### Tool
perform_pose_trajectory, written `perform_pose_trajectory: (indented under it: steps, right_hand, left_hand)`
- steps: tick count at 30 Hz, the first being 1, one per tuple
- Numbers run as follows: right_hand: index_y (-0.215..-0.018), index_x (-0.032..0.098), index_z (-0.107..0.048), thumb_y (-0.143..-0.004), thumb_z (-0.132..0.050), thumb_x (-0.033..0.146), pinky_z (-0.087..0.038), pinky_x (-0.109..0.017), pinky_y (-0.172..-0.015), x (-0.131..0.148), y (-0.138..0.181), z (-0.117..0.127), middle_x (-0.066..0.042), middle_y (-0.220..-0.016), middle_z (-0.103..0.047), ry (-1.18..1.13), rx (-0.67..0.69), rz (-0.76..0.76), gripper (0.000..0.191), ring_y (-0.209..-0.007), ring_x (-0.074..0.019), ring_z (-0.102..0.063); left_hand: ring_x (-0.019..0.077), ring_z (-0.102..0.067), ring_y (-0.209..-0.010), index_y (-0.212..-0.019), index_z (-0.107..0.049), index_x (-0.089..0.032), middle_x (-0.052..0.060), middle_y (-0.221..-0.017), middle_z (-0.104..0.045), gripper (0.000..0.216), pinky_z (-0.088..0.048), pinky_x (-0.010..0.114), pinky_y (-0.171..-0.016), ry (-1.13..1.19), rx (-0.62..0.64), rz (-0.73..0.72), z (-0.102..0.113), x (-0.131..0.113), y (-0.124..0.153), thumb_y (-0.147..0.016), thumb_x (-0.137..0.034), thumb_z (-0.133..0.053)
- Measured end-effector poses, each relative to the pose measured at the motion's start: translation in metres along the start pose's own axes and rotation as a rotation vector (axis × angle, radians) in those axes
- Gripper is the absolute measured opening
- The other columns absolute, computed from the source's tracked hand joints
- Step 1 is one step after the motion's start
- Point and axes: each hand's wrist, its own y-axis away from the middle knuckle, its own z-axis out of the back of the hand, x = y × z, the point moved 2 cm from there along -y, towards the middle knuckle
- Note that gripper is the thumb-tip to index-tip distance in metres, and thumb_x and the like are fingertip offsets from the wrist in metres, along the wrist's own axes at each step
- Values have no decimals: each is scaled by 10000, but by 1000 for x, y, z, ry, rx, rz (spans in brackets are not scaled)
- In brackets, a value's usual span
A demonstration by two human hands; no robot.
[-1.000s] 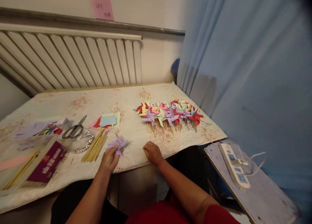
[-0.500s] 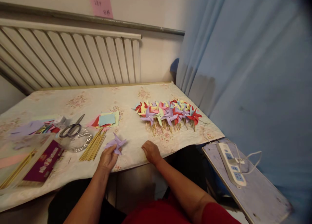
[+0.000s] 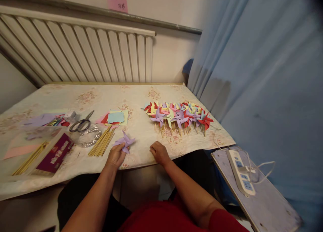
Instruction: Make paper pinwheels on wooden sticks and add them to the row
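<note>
Between the thumb and fingers of my left hand (image 3: 117, 154) is a purple paper pinwheel (image 3: 126, 142), its folded blades facing up. My right hand (image 3: 160, 152) rests at the table's front edge with fingers curled; whatever it may pinch is too small or hidden to make out. Just left of the pinwheel lies a bundle of thin wooden sticks (image 3: 102, 141). Behind the sticks is a stack of coloured paper squares (image 3: 116, 117), light blue on top. Many finished pinwheels on sticks (image 3: 179, 118), in red, purple, yellow and pink, lie grouped on the right.
Scissors (image 3: 81, 125) lie left of the sticks, beside a clear bag with a ring of silvery pieces (image 3: 91, 138). A purple-fronted box (image 3: 55, 153) stands near the left front. A power strip (image 3: 241, 173) lies on a board at right, below a blue curtain (image 3: 264, 77).
The view has shifted a little, so the table things appear slightly right and higher. My left hand still holds the purple pinwheel; my right hand stays curled at the edge.
</note>
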Motion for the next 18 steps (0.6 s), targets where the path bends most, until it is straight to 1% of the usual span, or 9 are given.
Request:
perform_pose_trajectory:
  steps: [5,10,15,18]
  right_hand:
    - [-778,196,-615,-834,-610,75,-431,-264,-767,-2,-2,0,-26,-840,-599,-10,9,6,134,-840,-163,-554]
    - [-768,191,-620,-836,-610,77,-428,-263,-762,-3,-3,-1,-27,-837,-597,12,27,-1,133,-834,-162,-550]
    - [-794,197,-637,-825,-602,65,-439,-267,-774,-7,-6,3,-23,-845,-601,-17,101,20,140,-835,-159,-559]
    - [-873,195,-653,-813,-612,68,-445,-270,-774,-8,-8,7,-23,-853,-603,-38,127,33,146,-817,-158,-563]
  left_hand:
    - [168,-605,-690,-647,-662,-167,32,-739,-683,133,-526,250,-624,-38,9,-29,1,1,0,-577,-148,-773]
    - [152,-595,-675,-665,-677,-155,23,-714,-668,116,-532,245,-650,-24,-1,-15,3,3,-2,-591,-135,-765]
    - [150,-599,-651,-679,-686,-157,31,-720,-678,128,-532,249,-636,-11,-5,5,4,3,-3,-587,-123,-768]
    - [150,-600,-659,-693,-690,-156,32,-724,-679,150,-531,250,-645,7,-6,2,3,3,-2,-576,-124,-780]
